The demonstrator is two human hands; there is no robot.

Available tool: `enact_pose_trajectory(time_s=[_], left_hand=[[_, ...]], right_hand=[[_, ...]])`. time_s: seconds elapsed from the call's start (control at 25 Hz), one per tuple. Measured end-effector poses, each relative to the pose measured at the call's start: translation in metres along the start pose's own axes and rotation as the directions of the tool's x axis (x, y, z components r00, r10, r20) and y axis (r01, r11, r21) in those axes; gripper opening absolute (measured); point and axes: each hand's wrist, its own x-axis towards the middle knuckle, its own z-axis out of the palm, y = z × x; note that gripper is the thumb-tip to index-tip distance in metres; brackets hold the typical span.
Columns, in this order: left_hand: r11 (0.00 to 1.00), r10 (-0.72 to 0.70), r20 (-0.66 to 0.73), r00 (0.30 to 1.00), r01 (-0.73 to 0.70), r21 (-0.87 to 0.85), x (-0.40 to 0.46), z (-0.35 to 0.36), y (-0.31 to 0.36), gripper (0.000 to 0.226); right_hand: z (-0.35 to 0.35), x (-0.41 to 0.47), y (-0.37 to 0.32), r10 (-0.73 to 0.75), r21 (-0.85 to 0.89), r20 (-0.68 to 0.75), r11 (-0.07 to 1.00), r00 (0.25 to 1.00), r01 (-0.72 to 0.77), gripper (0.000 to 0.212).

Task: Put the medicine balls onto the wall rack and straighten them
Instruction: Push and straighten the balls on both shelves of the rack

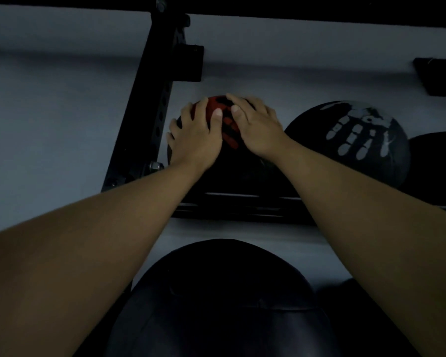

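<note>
In the head view, dim and bluish, both bare arms reach up from the lower corners toward the middle of the frame. The left hand (pixel 195 139) lies flat with fingers spread on the upper left side of a black ball with a red handprint (pixel 229 130), and the right hand (pixel 258 124) presses on its upper right side, fingers likewise splayed; the thumbs nearly meet over the red marking. This ball sits on the black wall rack (pixel 242 202), at its left end, just beside the slanted upright post (pixel 150 119) with its row of holes. To the right on the same rack rests a second black ball with a white handprint (pixel 350 140), close to the first (whether they touch is hard to tell in this light). A further dark ball (pixel 438 161) shows at the right edge. At the bottom centre, another large black ball (pixel 224 292) sits below the rack, against the pale wall (pixel 49 124).
</note>
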Motion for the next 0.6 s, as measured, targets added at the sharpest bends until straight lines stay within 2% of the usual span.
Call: enact_pose_trajectory(time_s=[0.32, 0.48, 0.6], left_hand=[[0.995, 0.052, 0.093, 0.994, -0.059, 0.079, 0.007, -0.016, -0.003, 0.062], [0.987, 0.007, 0.233, 0.972, -0.044, 0.153, 0.012, -0.03, 0.003, 0.066], [0.966, -0.035, 0.368, 0.929, -0.063, 0.251, 0.009, -0.044, 0.012, 0.072]], right_hand=[[-0.002, 0.006, 0.004, -0.037, -0.016, 0.011, 0.999, 0.999, 0.037, 0.053], [-0.009, 0.0, -0.013, 0.029, -0.092, 0.103, 0.996, 0.994, -0.019, 0.056], [-0.024, -0.016, -0.023, 0.07, -0.096, 0.179, 0.994, 0.981, -0.053, 0.06]])
